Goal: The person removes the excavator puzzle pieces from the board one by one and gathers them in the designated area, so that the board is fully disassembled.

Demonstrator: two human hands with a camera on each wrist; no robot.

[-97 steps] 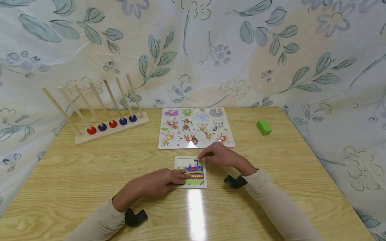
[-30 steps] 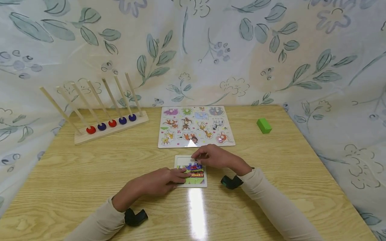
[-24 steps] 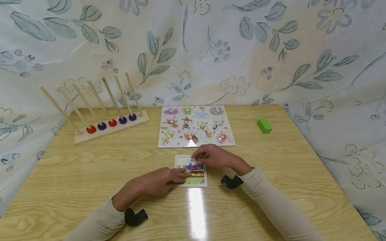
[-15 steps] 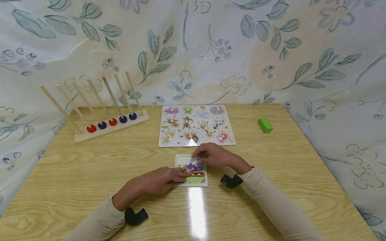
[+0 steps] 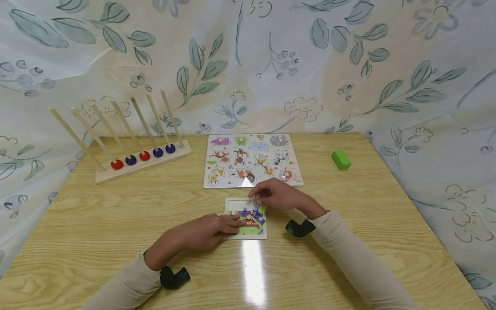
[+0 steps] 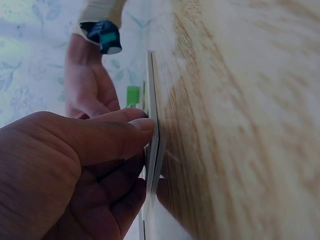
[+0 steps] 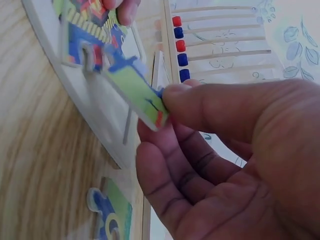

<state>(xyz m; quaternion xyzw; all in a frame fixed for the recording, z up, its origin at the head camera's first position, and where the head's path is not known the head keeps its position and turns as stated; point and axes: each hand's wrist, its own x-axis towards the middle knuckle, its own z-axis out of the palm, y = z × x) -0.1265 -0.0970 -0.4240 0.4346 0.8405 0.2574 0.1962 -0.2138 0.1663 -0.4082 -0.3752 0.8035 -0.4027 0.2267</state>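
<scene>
A small square jigsaw puzzle in a white frame (image 5: 231, 200) lies flat in front of me, with a bright train picture partly filling it. My left hand (image 5: 205, 230) rests over its left side, fingers extended onto the pieces; in the left wrist view, the thumb (image 6: 120, 137) touches the frame's edge. My right hand (image 5: 279, 196) pinches a green and blue jigsaw piece (image 7: 137, 92) between thumb and fingertips, tilted above the upper right part. Next to it, a blue striped piece (image 7: 82, 42) sits askew. Another loose jigsaw piece (image 7: 112, 212) shows low in the right wrist view.
Behind the puzzle lies an animal peg board (image 5: 253, 161). A wooden bead rack (image 5: 143, 161) with upright rods and red and blue beads stands at back left. A green block (image 5: 341, 159) lies at back right. A floral cloth (image 5: 248, 64) hangs behind the table.
My right hand has shifted slightly up and right, and the green and blue piece now tilts at its fingertips. The striped piece beside it has turned askew. My left hand stays in place.
</scene>
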